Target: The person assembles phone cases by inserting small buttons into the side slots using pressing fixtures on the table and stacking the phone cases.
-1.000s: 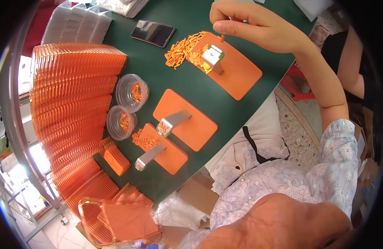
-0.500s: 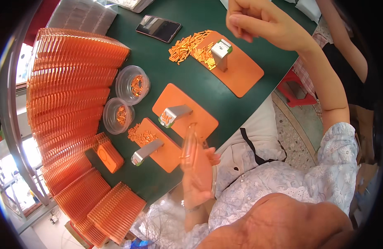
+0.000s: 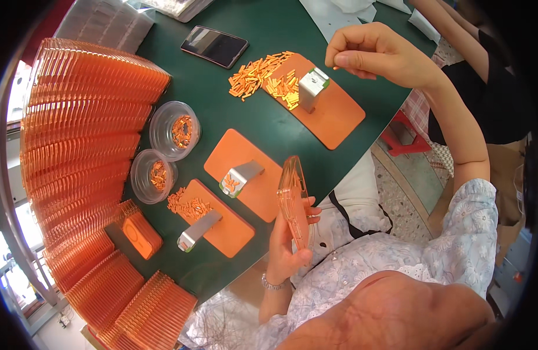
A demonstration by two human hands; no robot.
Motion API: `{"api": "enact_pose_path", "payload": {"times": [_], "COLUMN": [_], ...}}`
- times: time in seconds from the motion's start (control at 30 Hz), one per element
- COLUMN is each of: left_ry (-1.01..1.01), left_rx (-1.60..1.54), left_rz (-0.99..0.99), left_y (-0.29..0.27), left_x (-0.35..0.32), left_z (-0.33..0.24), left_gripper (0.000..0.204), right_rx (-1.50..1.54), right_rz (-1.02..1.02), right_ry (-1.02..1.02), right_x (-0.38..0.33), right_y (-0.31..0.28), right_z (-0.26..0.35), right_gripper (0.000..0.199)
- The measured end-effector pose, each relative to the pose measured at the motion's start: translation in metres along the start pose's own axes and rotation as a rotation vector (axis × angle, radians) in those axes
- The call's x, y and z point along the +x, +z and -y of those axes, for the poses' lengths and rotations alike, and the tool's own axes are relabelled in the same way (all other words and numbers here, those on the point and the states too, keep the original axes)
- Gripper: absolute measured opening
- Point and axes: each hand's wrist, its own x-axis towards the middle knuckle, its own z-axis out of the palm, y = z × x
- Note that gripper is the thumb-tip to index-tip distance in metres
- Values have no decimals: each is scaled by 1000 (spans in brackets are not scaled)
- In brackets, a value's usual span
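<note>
My left hand [image 3: 282, 252] is wrapped round the lower part of a see-through orange phone case [image 3: 292, 201], held tilted on edge near the table's front edge. My right hand [image 3: 377, 53] is raised on the far right with thumb and index finger pinched. A tiny orange piece [image 3: 336, 68] shows at those fingertips, too small to make out fully. Closest to that hand is an orange board [image 3: 333, 119] with an upright metal block [image 3: 311, 87] and small orange strips [image 3: 283, 87] lying on it. More strips [image 3: 251, 76] are heaped beside the board.
Two more orange boards [image 3: 263, 198] [image 3: 231, 233] carry metal blocks. Clear plastic tubs [image 3: 158, 137] [image 3: 138, 184] hold small orange bits. Long rows of phone cases [image 3: 88, 128] line the left, with a dark phone [image 3: 215, 45] at the back. A co-worker's arm [image 3: 456, 32] shows at far right.
My right hand has moved slightly down and right, its pinch now facing the view. My left hand has turned the case and raised it; the case now shows sharply. The whole view has shifted slightly.
</note>
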Motion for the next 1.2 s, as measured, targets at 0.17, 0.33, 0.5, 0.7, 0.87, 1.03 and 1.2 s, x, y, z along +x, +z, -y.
{"api": "enact_pose_path", "payload": {"times": [0.17,0.33,0.5,0.7,0.87,1.03,1.2], "left_ry": [-17,-13,-40,-45,-48,-63,-79], "left_rx": [2,-21,-29,-24,-64,-56,-60], "left_rz": [4,-4,46,88,106,124,111], "left_y": [-3,-4,-5,0,3,5,7], "left_x": [4,8,14,20,22,24,23], "left_z": [1,-1,-1,0,-1,-1,0], "left_gripper": [97,97,100,103,101,102,103], "right_rx": [-106,-185,-138,-62,-104,-138,-245], "right_rz": [309,433,493,503,444,442,531], "right_ry": [-19,-42,-74,-16,73,6,21], "right_x": [22,46,58,55,54,54,62], "right_y": [-8,-10,-11,-12,-21,-22,-15], "right_z": [17,25,18,14,23,13,22], "right_gripper": [13,12,14,17,26,30,32]}}
